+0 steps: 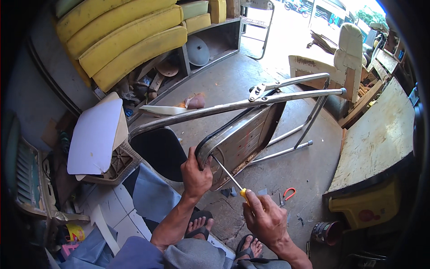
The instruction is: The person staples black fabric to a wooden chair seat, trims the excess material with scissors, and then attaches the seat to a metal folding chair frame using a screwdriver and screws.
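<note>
A metal folding chair (210, 107) lies tipped over in front of me, its tubular legs reaching toward the far right. The underside of its seat (242, 143) faces me, a worn metal pan with rusty edges. My left hand (197, 177) grips the seat's near corner, fingers over the rim and thumb on the underside. In my right hand (268, 219) is a screwdriver (228, 174) with a yellow handle and a long shaft. Its tip meets the seat's inner edge beside my left thumb; what it touches there is too small to tell.
Red-handled pliers (289, 196) and small scraps lie on the concrete floor near my right hand. A black padded panel (156, 150) rests behind my left hand. White board (96, 136) tops a crate at left. Yellow cushions (130, 40) fill a shelf. A paint can (326, 233) stands lower right.
</note>
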Demonstrator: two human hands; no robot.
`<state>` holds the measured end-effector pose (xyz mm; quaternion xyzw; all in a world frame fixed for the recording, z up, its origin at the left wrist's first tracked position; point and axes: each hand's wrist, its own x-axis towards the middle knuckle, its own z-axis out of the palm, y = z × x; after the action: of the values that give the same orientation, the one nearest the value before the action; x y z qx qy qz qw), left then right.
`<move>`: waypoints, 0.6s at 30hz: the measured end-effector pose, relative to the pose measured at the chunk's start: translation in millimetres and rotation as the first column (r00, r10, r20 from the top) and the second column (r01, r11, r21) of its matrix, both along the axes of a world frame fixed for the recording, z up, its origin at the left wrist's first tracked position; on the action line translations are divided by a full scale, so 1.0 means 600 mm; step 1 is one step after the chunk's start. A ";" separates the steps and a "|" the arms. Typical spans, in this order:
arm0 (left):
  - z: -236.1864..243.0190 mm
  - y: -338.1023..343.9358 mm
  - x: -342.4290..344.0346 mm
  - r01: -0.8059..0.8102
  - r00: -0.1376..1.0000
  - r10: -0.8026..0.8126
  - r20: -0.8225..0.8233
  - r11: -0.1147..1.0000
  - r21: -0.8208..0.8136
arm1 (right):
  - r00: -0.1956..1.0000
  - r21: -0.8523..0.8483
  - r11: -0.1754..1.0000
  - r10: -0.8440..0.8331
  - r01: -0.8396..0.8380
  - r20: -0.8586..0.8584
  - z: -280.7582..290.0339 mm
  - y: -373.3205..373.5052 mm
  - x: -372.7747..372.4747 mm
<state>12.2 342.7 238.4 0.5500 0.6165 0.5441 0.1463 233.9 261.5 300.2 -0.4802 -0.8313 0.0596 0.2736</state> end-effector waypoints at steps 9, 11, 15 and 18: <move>0.002 -0.007 0.007 -0.029 0.999 0.027 0.043 0.999 0.030 | 0.839 -0.658 0.745 -0.284 -0.111 -0.463 0.022 0.008 0.012; 0.001 -0.008 0.007 -0.026 0.999 0.027 0.045 1.000 -0.008 | 0.944 -0.313 0.950 -0.098 -0.006 -0.316 0.016 0.004 0.007; -0.001 -0.010 0.008 -0.029 0.999 0.029 0.035 1.000 -0.001 | 0.981 -0.041 0.999 -0.037 0.030 -0.192 0.013 -0.002 -0.005; 0.003 -0.010 0.007 -0.029 0.999 0.029 0.037 1.000 -0.004 | 0.851 -0.580 0.812 -0.263 -0.059 -0.455 0.024 0.007 0.004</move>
<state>16.1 337.0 240.3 0.5307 0.6224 0.5552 0.1507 236.4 265.4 314.7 -0.5514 -0.6415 0.4181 0.3309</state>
